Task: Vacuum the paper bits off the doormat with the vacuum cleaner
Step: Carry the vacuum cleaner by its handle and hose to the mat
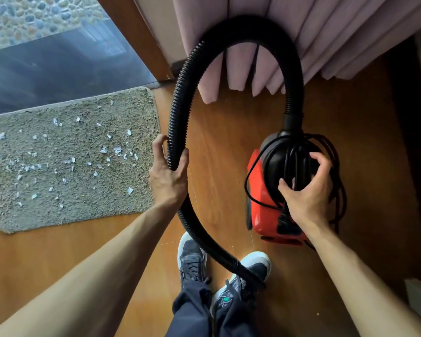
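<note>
A grey shaggy doormat (78, 210) lies on the wooden floor at the left, strewn with several white paper bits (117, 150). A red and black vacuum cleaner (259, 207) stands on the floor at the right. Its black ribbed hose (204, 47) arcs up from the body and loops down to a nozzle end over my shoes. My left hand (168, 176) grips the hose beside the mat's right edge. My right hand (306, 188) holds the black top of the vacuum, fingers curled over the wound black power cord (250, 171).
Pink curtains (301, 45) hang behind the vacuum. A glass door and its wooden frame (141, 40) stand beyond the mat. My two shoes (192, 259) are on the floor at the bottom centre. A dark piece of furniture (408, 117) borders the right side.
</note>
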Demonstrator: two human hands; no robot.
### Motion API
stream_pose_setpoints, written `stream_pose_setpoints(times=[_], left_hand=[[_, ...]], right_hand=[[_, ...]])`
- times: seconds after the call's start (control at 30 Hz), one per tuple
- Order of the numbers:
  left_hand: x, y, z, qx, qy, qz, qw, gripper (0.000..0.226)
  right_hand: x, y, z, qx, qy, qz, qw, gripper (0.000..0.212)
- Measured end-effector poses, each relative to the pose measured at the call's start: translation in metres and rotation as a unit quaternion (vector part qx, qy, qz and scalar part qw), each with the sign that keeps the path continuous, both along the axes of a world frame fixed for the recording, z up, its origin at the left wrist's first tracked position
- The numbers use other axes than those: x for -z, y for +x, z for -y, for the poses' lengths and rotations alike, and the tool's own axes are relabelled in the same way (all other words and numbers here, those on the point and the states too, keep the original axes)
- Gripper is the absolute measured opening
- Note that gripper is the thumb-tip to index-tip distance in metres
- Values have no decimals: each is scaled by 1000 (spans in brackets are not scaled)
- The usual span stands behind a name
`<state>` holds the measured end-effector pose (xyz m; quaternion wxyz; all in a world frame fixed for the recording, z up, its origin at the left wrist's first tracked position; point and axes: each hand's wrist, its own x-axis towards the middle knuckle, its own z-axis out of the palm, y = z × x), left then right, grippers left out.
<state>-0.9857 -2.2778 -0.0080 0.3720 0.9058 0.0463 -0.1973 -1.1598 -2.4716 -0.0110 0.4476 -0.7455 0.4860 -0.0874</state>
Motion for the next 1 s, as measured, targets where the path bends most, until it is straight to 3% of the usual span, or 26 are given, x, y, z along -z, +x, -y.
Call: stream_pose_setpoints(times=[0.5, 1.0], left_hand=[[28, 32, 8, 20, -9, -11, 1000, 49], [26, 23, 1, 21, 33, -17, 999, 50]], right_hand=[[22, 2, 11, 4, -9, 25, 1000, 73], [24, -26, -3, 9, -6, -28, 1000, 78]])
